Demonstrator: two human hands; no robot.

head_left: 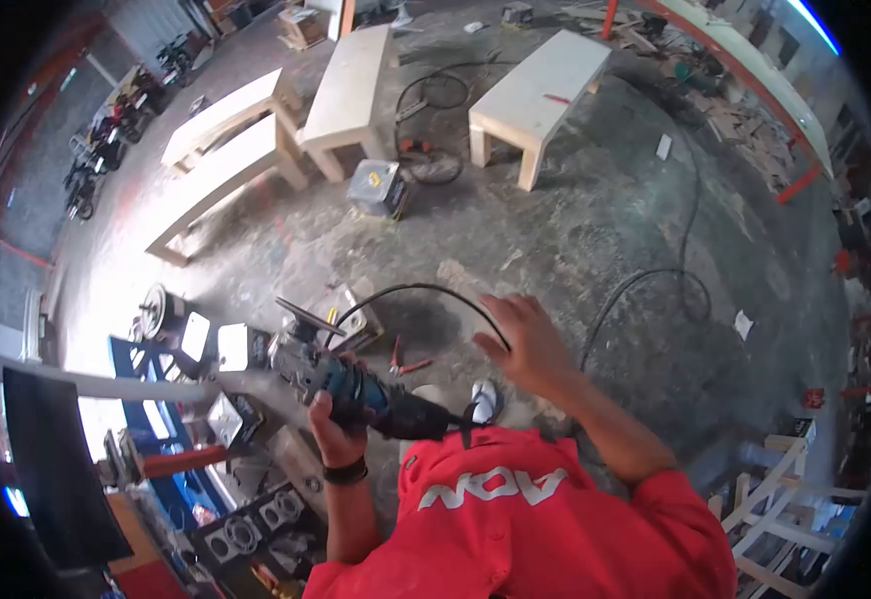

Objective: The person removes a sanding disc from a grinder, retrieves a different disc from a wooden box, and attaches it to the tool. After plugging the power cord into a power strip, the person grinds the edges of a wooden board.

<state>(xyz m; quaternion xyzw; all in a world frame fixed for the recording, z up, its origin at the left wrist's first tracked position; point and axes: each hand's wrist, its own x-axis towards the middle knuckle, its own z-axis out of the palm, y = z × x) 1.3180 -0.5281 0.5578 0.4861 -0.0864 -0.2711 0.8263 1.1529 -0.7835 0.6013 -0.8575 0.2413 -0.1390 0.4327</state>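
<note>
My left hand (337,427) is wrapped round the dark body of an angle grinder (340,384), held level in front of my red shirt. The grinder's disc (309,314) is at its far left end, seen nearly edge-on. My right hand (522,344) is raised on the right, fingers spread, beside a black cable (425,287) that arches over from near the disc. The cable passes by the thumb, and the hand does not close on it. Below the cable, red-handled pliers (407,361) lie near a box (355,319).
Pale wooden benches (545,85) stand on the concrete floor ahead, with a square tin (377,188) nearby. More cable (645,275) loops across the floor at right. Tools and parts crowd the lower left. A wooden frame (780,499) stands at lower right.
</note>
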